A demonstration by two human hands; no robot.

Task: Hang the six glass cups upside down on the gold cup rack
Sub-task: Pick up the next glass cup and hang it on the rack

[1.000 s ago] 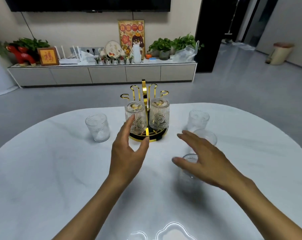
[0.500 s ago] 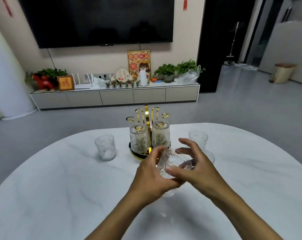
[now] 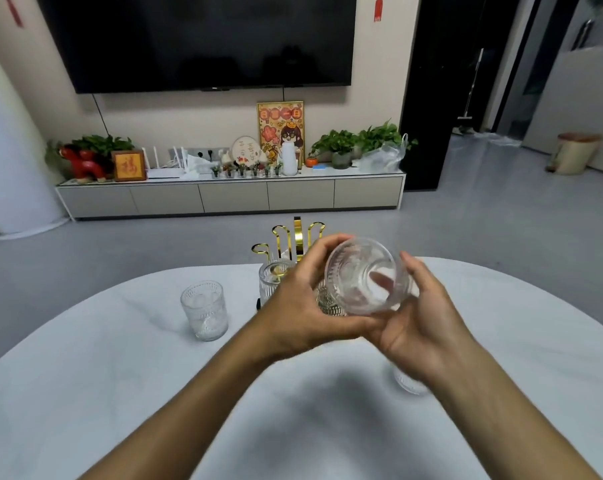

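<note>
1. The held cup (image 3: 366, 276) is clear ribbed glass, round, tipped on its side so its open mouth faces the camera; a fingertip shows through the wall.
2. The left hand (image 3: 305, 308) curls around the cup's 9 o'clock side, thumb arching over the top rim.
3. The right hand (image 3: 419, 322) cradles it from 4 o'clock, palm up, fingers pressed against the glass.
4. The cup is raised above the table (image 3: 85, 393), a white rounded slab with faint grey marbling, in front of the rack (image 3: 295, 237).
5. The rack has shiny gold looped hooks; an upside-down cup (image 3: 272, 278) hangs on it at 9 o'clock of the hands.
6. An upright cup (image 3: 205, 310) with beaded, embossed walls stands well to the left.
7. Another cup (image 3: 407, 381) at 5 o'clock is mostly hidden behind the right wrist.
</note>
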